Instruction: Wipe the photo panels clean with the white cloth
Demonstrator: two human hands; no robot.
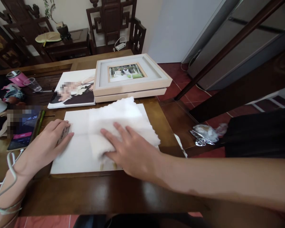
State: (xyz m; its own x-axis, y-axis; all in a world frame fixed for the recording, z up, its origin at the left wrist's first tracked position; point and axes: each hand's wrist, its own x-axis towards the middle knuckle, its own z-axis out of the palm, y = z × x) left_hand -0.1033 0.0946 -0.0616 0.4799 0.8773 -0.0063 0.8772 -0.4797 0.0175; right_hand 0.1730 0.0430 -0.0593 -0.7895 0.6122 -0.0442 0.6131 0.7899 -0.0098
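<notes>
A white paper towel (pixel 123 117) with ragged edges lies over the right part of a flat white panel (pixel 78 123) on the wooden table. My right hand (pixel 133 145) rests on the towel with fingers spread, pressing it against the panel. My left hand (pixel 53 136) lies across the panel's left edge, its thumb apart from the fingers, steadying it. Small dark printed text shows on the panel between that thumb and the fingers. Near the front edge, brownish marks on the panel are partly hidden by the right hand.
Behind the panel stand two stacked wooden photo frames (pixel 133 88) and a photo print (pixel 73 90). A phone (pixel 23 129), a white cable (pixel 13 164), a clear cup (pixel 33 85) and a pink mug (pixel 17 78) are at left. Plastic packaging (pixel 205 133) lies at right.
</notes>
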